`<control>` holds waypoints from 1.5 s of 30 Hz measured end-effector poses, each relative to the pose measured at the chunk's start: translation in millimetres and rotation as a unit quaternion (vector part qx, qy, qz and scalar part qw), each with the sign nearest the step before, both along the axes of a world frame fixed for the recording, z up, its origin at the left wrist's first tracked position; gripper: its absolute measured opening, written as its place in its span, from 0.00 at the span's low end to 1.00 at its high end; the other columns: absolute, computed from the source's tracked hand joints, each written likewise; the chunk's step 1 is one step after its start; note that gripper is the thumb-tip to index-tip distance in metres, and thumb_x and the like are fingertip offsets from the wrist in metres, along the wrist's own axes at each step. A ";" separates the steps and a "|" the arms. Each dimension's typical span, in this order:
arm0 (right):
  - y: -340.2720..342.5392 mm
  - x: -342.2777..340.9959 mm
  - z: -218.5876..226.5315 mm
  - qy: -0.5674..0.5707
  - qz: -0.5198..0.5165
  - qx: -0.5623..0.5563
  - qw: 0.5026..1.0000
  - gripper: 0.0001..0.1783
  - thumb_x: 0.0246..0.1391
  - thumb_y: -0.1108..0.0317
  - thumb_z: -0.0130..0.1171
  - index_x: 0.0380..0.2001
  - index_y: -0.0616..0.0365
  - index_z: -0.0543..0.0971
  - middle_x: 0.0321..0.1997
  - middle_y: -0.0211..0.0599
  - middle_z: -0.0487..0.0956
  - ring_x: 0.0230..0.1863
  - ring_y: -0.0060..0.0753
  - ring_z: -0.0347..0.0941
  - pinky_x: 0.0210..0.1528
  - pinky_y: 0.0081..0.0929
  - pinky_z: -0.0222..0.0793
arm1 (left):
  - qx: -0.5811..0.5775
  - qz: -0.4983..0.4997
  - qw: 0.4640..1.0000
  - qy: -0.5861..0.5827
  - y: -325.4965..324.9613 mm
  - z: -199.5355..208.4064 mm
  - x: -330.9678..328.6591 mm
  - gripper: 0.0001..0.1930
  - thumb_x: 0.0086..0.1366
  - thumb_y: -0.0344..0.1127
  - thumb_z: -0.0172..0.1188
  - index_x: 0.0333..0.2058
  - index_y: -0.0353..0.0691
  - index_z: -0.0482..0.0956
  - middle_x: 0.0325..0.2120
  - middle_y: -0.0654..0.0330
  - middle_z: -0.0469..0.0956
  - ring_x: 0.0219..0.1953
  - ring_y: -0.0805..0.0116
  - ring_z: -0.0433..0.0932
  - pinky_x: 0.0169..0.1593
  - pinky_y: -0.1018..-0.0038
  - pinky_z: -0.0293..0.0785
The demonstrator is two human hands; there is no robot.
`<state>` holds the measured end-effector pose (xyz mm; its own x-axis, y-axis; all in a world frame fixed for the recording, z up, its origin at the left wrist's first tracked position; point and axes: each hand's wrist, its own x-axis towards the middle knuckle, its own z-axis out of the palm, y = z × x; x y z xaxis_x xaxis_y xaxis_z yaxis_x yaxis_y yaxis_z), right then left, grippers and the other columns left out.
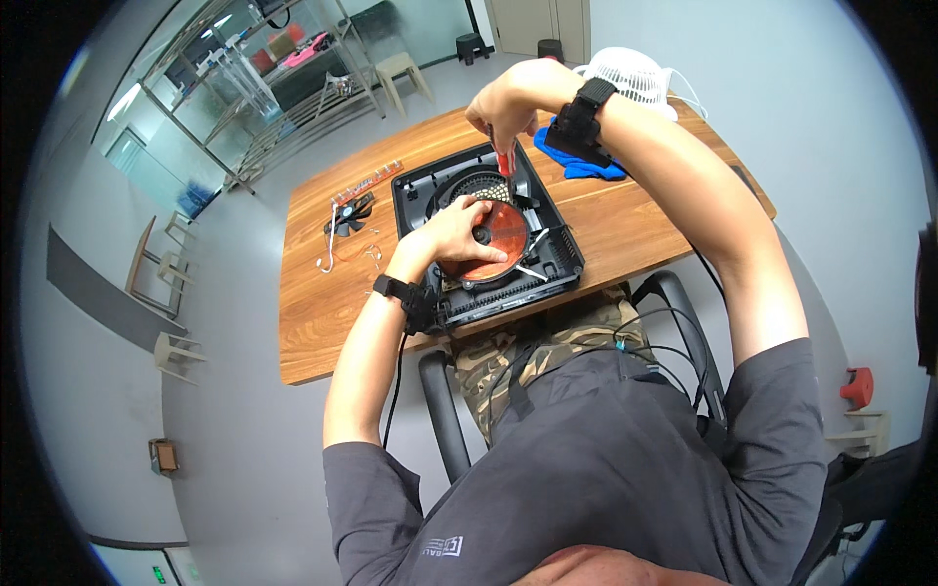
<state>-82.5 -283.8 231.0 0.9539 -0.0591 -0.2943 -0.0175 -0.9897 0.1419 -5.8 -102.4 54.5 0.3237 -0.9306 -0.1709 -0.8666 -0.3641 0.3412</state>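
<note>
A black plastic appliance housing [570,256] lies open on the table in front of me. Over its near part is a round copper coil disc [507,232], which is tilted. My left hand [457,234] grips this disc from its left side, thumb across the face and fingers near the far rim. Above the far part of the housing, my right hand [506,109] is closed around a red-handled screwdriver [505,162] that points down beside the disc. Its tip is too small to make out. White wire leads [532,266] run at the disc's near right edge.
Left of the housing lie a small black fan [350,215], a strip-shaped circuit board [369,183] and a white cable [329,249]. Blue gloves [576,161] and a white slatted, rounded object [630,78] are at the far right of the wooden table [327,337].
</note>
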 end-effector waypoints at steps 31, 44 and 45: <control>9.2 -9.7 -8.8 -0.021 -0.014 0.050 0.998 0.19 0.51 0.56 0.68 0.33 0.64 0.85 0.30 0.39 0.85 0.30 0.32 0.82 0.33 0.30 0.78 | -0.025 -0.011 0.999 -0.042 0.8 -6.7 -3.1 0.57 0.46 0.68 0.73 0.65 0.31 0.65 0.65 0.49 0.62 0.64 0.52 0.70 0.67 0.63 0.66; 2.2 -12.1 -1.8 -0.037 -0.030 -0.010 0.999 0.26 0.53 0.45 0.61 0.37 0.59 0.86 0.33 0.41 0.85 0.34 0.38 0.82 0.39 0.34 0.77 | -0.017 -0.011 0.999 -0.048 -0.7 -8.5 2.1 0.57 0.46 0.67 0.74 0.66 0.32 0.63 0.65 0.48 0.61 0.62 0.52 0.72 0.65 0.63 0.68; 0.4 -11.4 -2.5 -0.033 -0.014 -0.025 0.999 0.28 0.50 0.41 0.65 0.37 0.59 0.86 0.34 0.40 0.85 0.35 0.36 0.82 0.40 0.33 0.78 | -0.022 -0.010 0.999 -0.035 0.1 -8.7 1.7 0.57 0.46 0.67 0.74 0.66 0.32 0.63 0.65 0.48 0.61 0.62 0.52 0.71 0.65 0.63 0.68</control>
<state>-93.9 -283.4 228.5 0.9691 -0.0983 -0.2263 -0.0555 -0.9805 0.1884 -4.1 -102.3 45.8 0.3149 -0.9430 -0.1077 -0.8960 -0.3328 0.2939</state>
